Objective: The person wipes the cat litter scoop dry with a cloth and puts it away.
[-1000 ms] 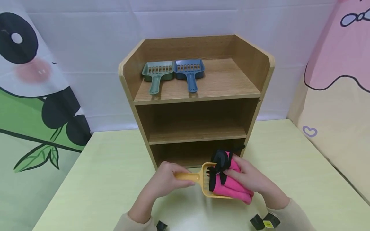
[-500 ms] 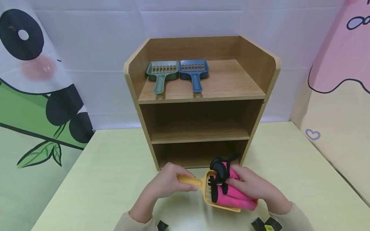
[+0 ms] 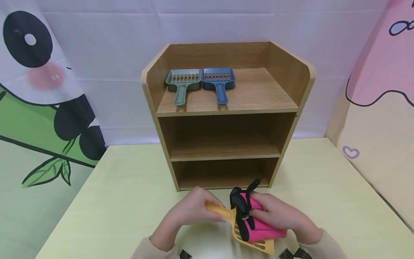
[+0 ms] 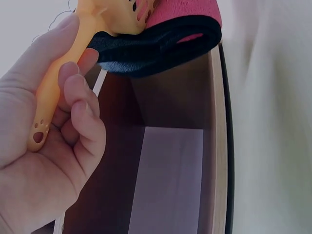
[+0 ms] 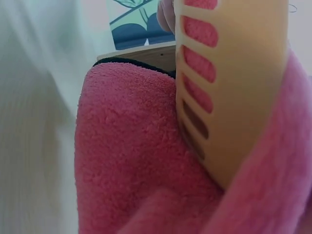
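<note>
My left hand grips the handle of a yellow litter scoop, its slotted pan angled toward the lower right. In the left wrist view my fingers curl round the scoop handle, which has paw-shaped holes at its end. A folded pink towel with black trim and a black strap lies against the pan, held there by my right hand. Close up in the right wrist view, pink cloth lies on both sides of the yellow pan and shows through its slots.
A wooden shelf unit stands behind my hands on the pale table. On its top level lie a green litter scoop and a blue litter scoop, side by side. A white cloth backdrop hangs behind.
The yellow scoop has come lower and nearer to me, its pan tilting down to the right. The towel has moved down with it, and more of the pan's slotted end now shows.
</note>
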`<action>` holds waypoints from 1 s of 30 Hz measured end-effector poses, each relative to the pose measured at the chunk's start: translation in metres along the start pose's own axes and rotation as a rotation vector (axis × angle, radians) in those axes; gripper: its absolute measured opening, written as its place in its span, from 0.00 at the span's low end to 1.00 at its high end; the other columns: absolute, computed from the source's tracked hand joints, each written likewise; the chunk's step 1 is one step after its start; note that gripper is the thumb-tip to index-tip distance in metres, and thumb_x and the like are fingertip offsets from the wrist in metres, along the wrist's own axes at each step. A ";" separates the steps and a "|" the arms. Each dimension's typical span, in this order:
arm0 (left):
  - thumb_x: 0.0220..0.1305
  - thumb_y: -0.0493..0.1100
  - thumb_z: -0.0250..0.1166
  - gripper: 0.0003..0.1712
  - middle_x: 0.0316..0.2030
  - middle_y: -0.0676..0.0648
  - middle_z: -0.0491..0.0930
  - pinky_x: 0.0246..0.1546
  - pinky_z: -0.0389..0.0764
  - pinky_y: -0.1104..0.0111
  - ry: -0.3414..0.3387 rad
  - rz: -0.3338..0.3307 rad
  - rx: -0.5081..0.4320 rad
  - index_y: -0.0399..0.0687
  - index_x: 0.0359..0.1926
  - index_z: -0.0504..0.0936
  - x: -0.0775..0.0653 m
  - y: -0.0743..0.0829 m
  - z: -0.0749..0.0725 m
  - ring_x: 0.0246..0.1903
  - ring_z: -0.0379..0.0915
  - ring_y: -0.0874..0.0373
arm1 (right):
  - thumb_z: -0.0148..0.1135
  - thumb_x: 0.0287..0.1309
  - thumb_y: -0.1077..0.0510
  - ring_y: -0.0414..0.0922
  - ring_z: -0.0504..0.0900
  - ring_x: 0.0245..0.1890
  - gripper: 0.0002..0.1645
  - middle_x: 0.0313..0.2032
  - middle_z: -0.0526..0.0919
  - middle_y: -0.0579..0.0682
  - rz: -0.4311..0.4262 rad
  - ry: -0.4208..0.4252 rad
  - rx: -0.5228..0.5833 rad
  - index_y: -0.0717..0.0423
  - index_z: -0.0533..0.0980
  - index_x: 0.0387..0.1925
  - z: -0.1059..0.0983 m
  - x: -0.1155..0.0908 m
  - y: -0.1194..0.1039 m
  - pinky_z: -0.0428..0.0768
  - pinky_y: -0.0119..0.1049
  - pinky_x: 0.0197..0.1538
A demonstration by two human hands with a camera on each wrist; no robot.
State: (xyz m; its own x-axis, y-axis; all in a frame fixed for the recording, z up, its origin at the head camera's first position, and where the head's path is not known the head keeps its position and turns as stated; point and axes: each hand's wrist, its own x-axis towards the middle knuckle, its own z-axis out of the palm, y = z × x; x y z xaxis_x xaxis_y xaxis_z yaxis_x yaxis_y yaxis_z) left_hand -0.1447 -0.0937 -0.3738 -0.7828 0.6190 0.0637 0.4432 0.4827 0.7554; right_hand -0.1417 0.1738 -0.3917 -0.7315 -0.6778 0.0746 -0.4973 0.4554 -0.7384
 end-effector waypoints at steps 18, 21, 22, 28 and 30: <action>0.47 0.49 0.75 0.14 0.30 0.54 0.85 0.27 0.77 0.75 0.154 0.054 0.099 0.48 0.35 0.88 -0.003 -0.001 -0.008 0.26 0.72 0.69 | 0.63 0.57 0.57 0.35 0.72 0.23 0.09 0.22 0.74 0.41 0.072 0.234 -0.065 0.56 0.74 0.38 -0.010 -0.002 0.003 0.73 0.29 0.25; 0.47 0.49 0.75 0.14 0.30 0.54 0.85 0.26 0.77 0.75 0.191 0.070 0.104 0.48 0.34 0.88 -0.004 -0.004 -0.010 0.26 0.72 0.69 | 0.63 0.57 0.57 0.35 0.71 0.21 0.10 0.21 0.72 0.42 0.083 0.259 -0.073 0.56 0.73 0.38 -0.013 -0.003 0.005 0.72 0.29 0.24; 0.47 0.49 0.75 0.14 0.29 0.53 0.85 0.26 0.77 0.75 0.202 0.080 0.104 0.47 0.34 0.88 -0.004 -0.005 -0.011 0.26 0.72 0.69 | 0.62 0.58 0.57 0.35 0.71 0.21 0.10 0.21 0.71 0.43 0.082 0.265 -0.076 0.57 0.73 0.38 -0.015 -0.003 0.005 0.71 0.29 0.24; 0.46 0.48 0.75 0.14 0.29 0.54 0.85 0.26 0.77 0.75 0.246 0.104 0.101 0.47 0.33 0.87 -0.005 -0.007 -0.013 0.26 0.72 0.69 | 0.62 0.58 0.57 0.36 0.71 0.22 0.12 0.21 0.71 0.44 0.088 0.299 -0.069 0.58 0.72 0.41 -0.021 -0.006 0.003 0.72 0.29 0.25; 0.46 0.49 0.75 0.14 0.29 0.54 0.85 0.26 0.77 0.75 0.252 0.099 0.100 0.47 0.33 0.87 -0.005 -0.008 -0.014 0.26 0.72 0.68 | 0.63 0.58 0.58 0.36 0.71 0.22 0.12 0.22 0.71 0.44 0.089 0.309 -0.068 0.58 0.72 0.40 -0.022 -0.007 0.003 0.72 0.29 0.25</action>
State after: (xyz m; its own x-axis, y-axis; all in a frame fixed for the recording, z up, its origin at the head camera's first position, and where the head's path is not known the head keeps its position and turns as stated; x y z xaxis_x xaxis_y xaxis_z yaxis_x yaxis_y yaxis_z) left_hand -0.1504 -0.1091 -0.3712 -0.8116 0.4992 0.3034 0.5542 0.4939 0.6700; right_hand -0.1486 0.1931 -0.3798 -0.8752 -0.4311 0.2195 -0.4476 0.5495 -0.7055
